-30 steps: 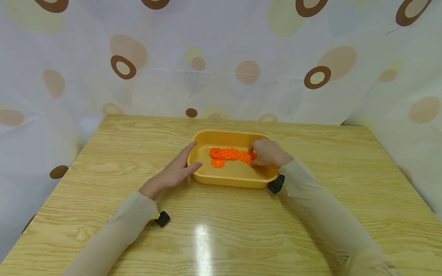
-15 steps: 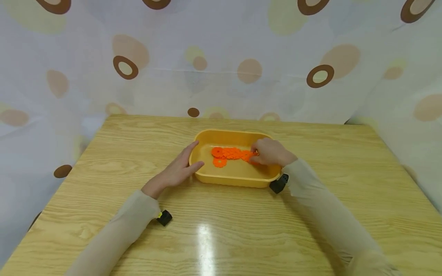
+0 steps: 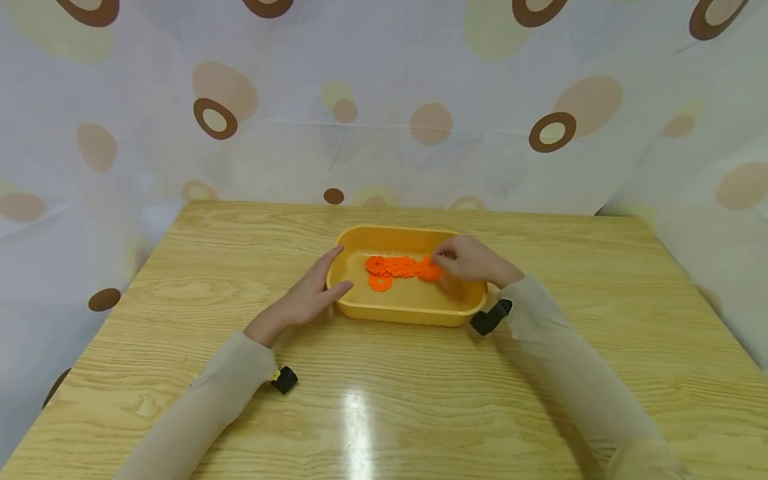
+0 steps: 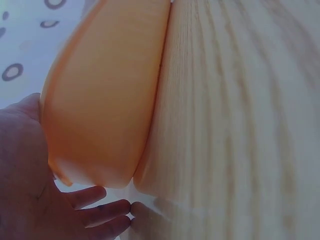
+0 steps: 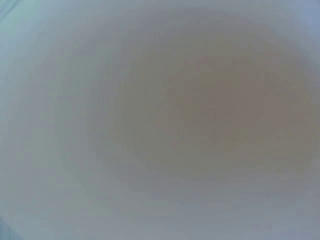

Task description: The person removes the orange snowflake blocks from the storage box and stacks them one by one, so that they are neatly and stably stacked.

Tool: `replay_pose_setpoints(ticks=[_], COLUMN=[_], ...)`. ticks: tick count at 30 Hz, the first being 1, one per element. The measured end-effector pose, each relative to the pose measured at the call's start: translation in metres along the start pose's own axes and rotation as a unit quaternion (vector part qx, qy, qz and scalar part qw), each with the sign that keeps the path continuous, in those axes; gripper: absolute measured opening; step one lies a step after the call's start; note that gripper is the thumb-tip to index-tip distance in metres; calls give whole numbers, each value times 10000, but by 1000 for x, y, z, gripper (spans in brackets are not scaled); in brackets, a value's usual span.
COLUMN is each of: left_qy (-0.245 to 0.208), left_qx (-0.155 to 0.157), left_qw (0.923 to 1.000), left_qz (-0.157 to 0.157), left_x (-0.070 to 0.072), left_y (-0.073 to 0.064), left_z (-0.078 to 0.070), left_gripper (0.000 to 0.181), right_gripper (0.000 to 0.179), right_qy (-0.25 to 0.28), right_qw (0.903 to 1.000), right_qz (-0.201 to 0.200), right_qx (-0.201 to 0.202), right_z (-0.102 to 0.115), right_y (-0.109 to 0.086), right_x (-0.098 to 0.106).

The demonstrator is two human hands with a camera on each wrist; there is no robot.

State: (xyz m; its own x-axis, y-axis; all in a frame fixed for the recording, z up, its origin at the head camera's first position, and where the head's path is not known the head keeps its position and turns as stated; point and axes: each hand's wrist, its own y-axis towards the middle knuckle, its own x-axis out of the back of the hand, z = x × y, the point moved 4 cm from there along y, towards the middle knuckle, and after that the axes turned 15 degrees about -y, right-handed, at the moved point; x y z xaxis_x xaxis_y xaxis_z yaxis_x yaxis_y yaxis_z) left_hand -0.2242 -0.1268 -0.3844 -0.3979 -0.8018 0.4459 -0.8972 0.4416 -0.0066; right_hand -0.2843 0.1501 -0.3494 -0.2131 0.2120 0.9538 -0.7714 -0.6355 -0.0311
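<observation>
A yellow plastic tray [image 3: 408,315] sits on the table, with several thin orange notched discs [image 3: 401,267] lying overlapped in a row inside it. One more orange disc [image 3: 380,283] lies just in front of the row's left end. My left hand [image 3: 306,293] rests against the tray's left end, fingers extended and thumb reaching over the rim; the left wrist view shows the tray's outer wall [image 4: 105,100] beside this hand. Over the right part of the tray, my right hand [image 3: 471,259] pinches an orange notched disc [image 3: 429,270] with thumb and fingertips. The right wrist view is only a blur.
The wood-grained table [image 3: 420,387] extends around the tray on all sides. Behind it hangs a pale curtain [image 3: 384,153] with brown and beige ovals. A small black camera [image 3: 285,380] sits at the left wrist, another black camera [image 3: 491,317] at the right.
My right hand has lifted slightly and its fingertips have shifted a little left, with an orange disc at them. The left hand and the tray have stayed in place.
</observation>
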Motion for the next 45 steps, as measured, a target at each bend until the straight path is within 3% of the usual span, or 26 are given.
replay_pose_setpoints(ticks=[8,13,17,33,40,45], left_qy=[79,90,104,12,-24,-21], left_qx=[-53,-11,43,56,114,119], left_qw=[9999,9999,9999,9999,9998,9999], left_qz=[-77,-105,-130,-158,-145,-120], left_x=[0,-1,-2,-1,-2,-1], left_y=[0,0,-1,-3,-2,-2], left_z=[-3,-2,-2,-3,-2,-2], left_gripper=[73,73,73,72,70,70], right_gripper=[26,28,30,29,29,30], right_qy=[852,1390,1791,2608,3101,3209], right_qw=[9930,9792,9689,9432,9284,9233], right_qz=[-584,-851,-968,-1356,-1534,-1602], right_qx=[-573,-1208,-1407,-1551,-1354,-1375], right_z=[-5,-11,-13,-37,-49,-57], right_y=[-13,-21,-26,-53,-69,-79], right_x=[8,12,15,19,19,18])
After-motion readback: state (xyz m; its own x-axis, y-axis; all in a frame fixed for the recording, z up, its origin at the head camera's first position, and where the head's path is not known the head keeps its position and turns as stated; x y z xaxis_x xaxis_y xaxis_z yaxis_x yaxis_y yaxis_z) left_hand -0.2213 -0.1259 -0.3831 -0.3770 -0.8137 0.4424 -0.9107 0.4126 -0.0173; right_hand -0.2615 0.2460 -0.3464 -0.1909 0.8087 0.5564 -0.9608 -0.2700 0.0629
